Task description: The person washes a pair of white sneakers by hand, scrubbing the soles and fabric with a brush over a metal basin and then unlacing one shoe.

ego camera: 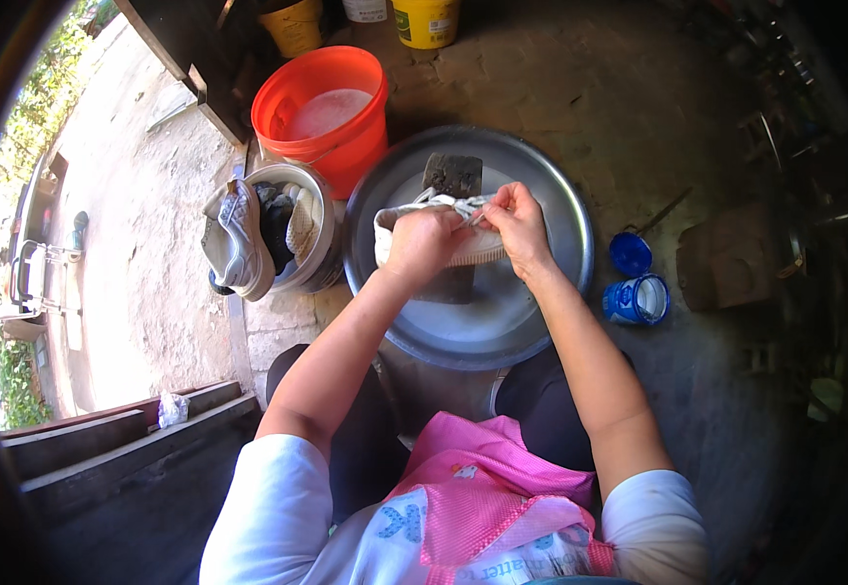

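Note:
Both hands are on a white lace-up shoe (479, 247) with a ribbed sole, held above a wide metal basin (424, 329). My left hand (424, 238) lies across the shoe's side near its tongue and grips it. At the toe end, the fingers of my right hand (519, 223) pinch the white shoelace (468, 208). The toe is partly hidden behind that hand. Beneath the shoe, a dark worn slab (452, 172) rests across the basin, its middle covered by the shoe and my hands.
Left of the basin, a pale bucket (330, 248) holds several shoes, with a grey-white sneaker (237, 241) on its rim. A red bucket (365, 135) of sudsy water stands behind. To the right are an opened blue tub (618, 301) and its blue lid (630, 254). Yellow buckets (428, 22) stand farther back.

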`<action>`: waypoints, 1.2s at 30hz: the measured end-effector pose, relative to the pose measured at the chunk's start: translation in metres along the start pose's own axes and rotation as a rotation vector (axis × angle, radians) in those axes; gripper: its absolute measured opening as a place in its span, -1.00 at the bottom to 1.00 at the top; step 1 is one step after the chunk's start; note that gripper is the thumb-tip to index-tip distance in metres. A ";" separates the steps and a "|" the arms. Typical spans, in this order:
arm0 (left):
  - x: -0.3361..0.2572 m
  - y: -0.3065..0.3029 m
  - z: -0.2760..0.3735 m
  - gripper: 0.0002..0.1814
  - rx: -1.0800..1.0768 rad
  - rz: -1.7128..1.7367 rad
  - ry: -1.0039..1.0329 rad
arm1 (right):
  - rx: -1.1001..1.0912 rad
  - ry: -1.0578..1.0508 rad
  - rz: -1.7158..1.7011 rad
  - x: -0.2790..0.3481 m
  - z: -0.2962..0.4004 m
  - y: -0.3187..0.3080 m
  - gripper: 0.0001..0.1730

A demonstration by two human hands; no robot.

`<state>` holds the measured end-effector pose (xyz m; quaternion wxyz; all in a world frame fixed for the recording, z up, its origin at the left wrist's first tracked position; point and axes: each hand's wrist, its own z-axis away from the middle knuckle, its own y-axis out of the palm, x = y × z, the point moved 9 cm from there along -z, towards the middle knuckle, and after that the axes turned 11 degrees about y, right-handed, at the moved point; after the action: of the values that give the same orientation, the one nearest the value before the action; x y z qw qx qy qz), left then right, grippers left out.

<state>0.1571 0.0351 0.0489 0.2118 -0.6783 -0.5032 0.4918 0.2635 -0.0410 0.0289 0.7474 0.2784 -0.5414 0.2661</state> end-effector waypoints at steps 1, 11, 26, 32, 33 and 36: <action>0.006 0.001 -0.001 -0.81 0.014 0.005 -0.052 | -0.013 0.051 -0.081 -0.001 0.001 -0.002 -0.85; 0.011 0.005 -0.010 -0.76 -0.017 -0.033 0.005 | 0.268 0.279 -0.474 0.008 -0.009 -0.016 -0.83; 0.029 -0.004 -0.003 -0.83 -0.007 -0.092 -0.035 | -0.040 0.118 0.420 -0.003 -0.029 -0.062 -0.84; 0.025 0.019 0.007 -0.84 0.047 0.022 -0.069 | 0.001 -0.472 0.900 0.031 0.020 0.025 -0.78; 0.022 0.018 0.005 -0.84 0.060 0.011 -0.078 | 0.031 -0.453 0.921 0.020 0.022 0.029 -0.78; 0.019 0.013 0.004 -0.83 0.094 -0.009 -0.108 | -0.021 -0.252 1.167 -0.003 0.016 0.024 -0.83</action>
<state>0.1604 0.0455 0.0284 0.2180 -0.6381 -0.4932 0.5496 0.2348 -0.0355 0.0335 0.4103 -0.0430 -0.6920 0.5924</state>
